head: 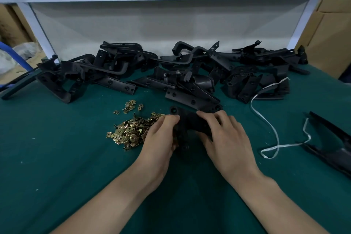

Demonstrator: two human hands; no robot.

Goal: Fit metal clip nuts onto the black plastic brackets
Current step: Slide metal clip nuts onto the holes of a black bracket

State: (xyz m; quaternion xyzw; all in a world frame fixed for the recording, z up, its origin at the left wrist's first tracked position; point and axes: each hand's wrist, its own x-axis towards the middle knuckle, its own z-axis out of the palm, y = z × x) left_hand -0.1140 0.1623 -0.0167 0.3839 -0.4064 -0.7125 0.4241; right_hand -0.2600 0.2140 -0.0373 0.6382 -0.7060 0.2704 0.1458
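A black plastic bracket (187,121) lies on the green table in front of me, held between both hands. My left hand (161,135) grips its left side with fingers curled on the edge. My right hand (224,133) covers its right side, fingers pressed on the top. Just left of my left hand lies a pile of brass-coloured metal clip nuts (131,131), with a smaller scatter (131,106) behind it. Whether a clip nut sits under my fingers is hidden.
A long heap of black brackets (171,70) stretches across the back of the table (57,167). A white cord (271,133) loops at the right, beside another black part (334,142). Cardboard boxes (326,38) stand at the far right, a shelf above.
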